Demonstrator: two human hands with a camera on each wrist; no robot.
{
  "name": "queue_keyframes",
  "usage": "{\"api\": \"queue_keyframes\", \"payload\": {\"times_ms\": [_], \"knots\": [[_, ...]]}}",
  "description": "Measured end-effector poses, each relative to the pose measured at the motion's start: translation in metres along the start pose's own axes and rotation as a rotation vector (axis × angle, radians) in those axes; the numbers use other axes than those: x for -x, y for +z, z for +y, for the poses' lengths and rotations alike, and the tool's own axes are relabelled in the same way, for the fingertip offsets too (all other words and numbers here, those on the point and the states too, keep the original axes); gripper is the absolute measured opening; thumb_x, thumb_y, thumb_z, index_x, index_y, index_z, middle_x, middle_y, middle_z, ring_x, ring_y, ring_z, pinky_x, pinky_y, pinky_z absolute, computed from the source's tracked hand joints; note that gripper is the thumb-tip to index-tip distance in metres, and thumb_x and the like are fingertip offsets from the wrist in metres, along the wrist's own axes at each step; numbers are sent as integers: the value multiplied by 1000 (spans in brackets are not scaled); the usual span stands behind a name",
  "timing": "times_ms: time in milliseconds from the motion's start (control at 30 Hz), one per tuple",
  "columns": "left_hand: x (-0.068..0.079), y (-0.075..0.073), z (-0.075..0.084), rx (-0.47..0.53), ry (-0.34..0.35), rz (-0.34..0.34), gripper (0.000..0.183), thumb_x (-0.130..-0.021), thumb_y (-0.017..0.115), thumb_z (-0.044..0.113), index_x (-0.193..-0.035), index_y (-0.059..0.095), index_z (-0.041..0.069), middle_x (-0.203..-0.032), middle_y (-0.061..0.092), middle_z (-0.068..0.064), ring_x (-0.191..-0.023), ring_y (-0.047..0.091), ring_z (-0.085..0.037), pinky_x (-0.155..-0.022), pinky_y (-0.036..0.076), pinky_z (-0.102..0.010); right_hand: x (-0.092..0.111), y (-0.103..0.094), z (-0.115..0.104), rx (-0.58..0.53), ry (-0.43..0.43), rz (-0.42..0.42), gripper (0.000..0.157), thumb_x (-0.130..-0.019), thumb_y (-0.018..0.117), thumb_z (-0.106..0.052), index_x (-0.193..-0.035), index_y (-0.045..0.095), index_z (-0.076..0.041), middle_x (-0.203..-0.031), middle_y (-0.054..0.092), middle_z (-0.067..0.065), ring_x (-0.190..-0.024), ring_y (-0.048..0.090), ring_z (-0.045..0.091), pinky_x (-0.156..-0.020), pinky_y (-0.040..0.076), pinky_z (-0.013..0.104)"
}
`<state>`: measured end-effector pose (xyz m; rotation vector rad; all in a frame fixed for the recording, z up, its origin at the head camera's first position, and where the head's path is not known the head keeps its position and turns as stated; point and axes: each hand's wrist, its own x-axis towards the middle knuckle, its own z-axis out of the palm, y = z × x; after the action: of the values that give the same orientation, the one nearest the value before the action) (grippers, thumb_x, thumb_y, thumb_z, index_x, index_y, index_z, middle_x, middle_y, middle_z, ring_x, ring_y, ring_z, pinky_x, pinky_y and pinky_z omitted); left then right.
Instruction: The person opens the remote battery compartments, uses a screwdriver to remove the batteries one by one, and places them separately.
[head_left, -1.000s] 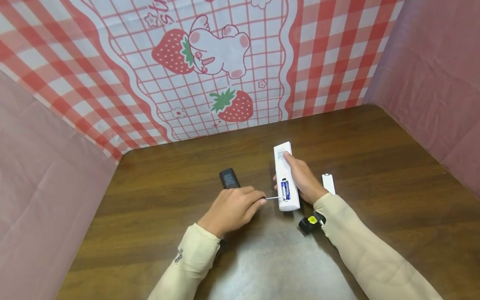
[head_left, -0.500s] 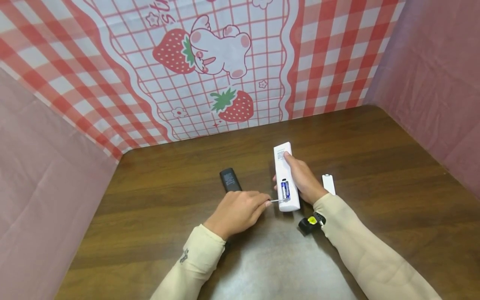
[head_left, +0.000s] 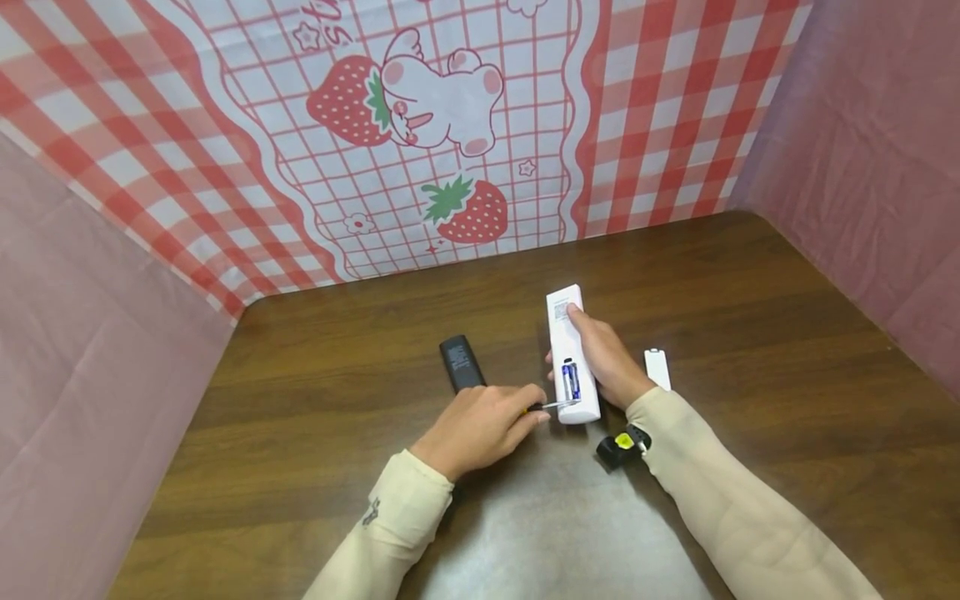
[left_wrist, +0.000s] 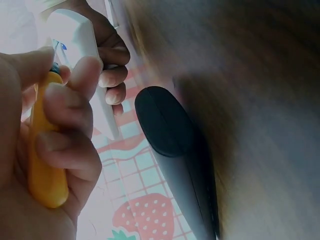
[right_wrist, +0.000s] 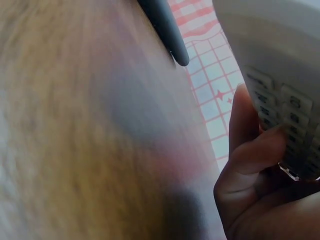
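In the head view my right hand (head_left: 609, 358) grips a white remote control (head_left: 564, 333), back side up and lifted off the table. Its battery compartment is uncovered and holds blue-and-white batteries (head_left: 572, 382). My left hand (head_left: 476, 425) holds a screwdriver, whose yellow handle (left_wrist: 47, 150) lies within curled fingers in the left wrist view. The thin metal shaft (head_left: 558, 404) reaches to the compartment's lower end; whether its tip touches a battery is too small to tell. Keys (right_wrist: 295, 110) show on the remote's underside, where right-hand fingers (right_wrist: 260, 150) wrap round it.
A black remote-like object (head_left: 461, 360) lies beyond my left hand, partly covered by it. The white battery cover (head_left: 656, 367) rests right of my right hand. A black wrist device (head_left: 618, 450) with a yellow part hangs under the right sleeve. Cloth walls border the wooden table (head_left: 315, 400).
My left hand has shifted slightly right and nearer to me, carrying the screwdriver's shaft toward the compartment's lower end. More of the black object is uncovered. The right hand and white remote stay put.
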<state>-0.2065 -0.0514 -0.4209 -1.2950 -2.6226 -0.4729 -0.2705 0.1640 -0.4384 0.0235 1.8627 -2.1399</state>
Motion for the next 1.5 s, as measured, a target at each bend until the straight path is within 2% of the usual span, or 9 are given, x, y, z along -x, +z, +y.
{"api": "queue_keyframes", "payload": {"times_ms": [167,267,533,767,933,1067,1233,1500], "knots": [[0,2,-1,-53,29,58,15,-104,55,31,-106,65,20,-86,65,11,-65,56,-5,-55,47,-28,0,2,-1,-1,6,9,61,-105,32,-56,-129,44,-1,-90,63,18,-65,66,26,-64,58,41],[0,2,-1,-63,27,85,13,-103,57,30,-101,64,19,-81,62,11,-62,54,-5,-53,45,-27,-1,2,-1,0,7,15,61,-105,32,-56,-128,44,-1,-90,63,18,-65,66,26,-63,58,40],[-2,4,1,-60,7,106,17,-102,60,30,-90,57,18,-71,51,11,-58,48,-7,-49,40,-27,-2,2,0,6,-10,31,61,-105,34,-57,-123,45,1,-83,63,14,-61,65,23,-60,57,38],[-5,4,3,-55,-21,128,19,-101,60,29,-87,54,18,-68,47,10,-57,48,-8,-49,40,-28,-2,4,-4,20,-16,41,62,-105,33,-57,-124,44,1,-83,62,13,-61,64,21,-59,56,36],[-5,2,0,-91,-71,154,19,-103,57,29,-88,55,16,-69,51,7,-58,55,-13,-51,46,-32,2,12,-2,-5,-21,43,56,-107,31,-51,-115,46,2,-76,62,12,-58,63,20,-57,56,36],[-2,-4,-3,-125,-101,195,17,-101,61,27,-88,58,16,-70,55,6,-59,57,-14,-51,47,-35,5,23,3,-19,-38,22,53,-108,32,-46,-108,49,4,-73,62,13,-59,63,20,-57,56,37],[0,-8,-3,-77,-85,152,15,-100,62,30,-91,62,18,-73,57,10,-61,55,-8,-53,47,-31,6,23,4,-3,-48,35,55,-107,32,-49,-110,50,2,-75,63,14,-59,64,21,-57,56,37],[0,-12,-5,-48,-67,88,16,-101,61,30,-88,62,20,-69,51,13,-59,50,-4,-51,42,-26,2,14,-1,-5,-45,21,58,-106,32,-55,-122,46,-1,-84,63,14,-63,66,23,-59,57,37]]}}
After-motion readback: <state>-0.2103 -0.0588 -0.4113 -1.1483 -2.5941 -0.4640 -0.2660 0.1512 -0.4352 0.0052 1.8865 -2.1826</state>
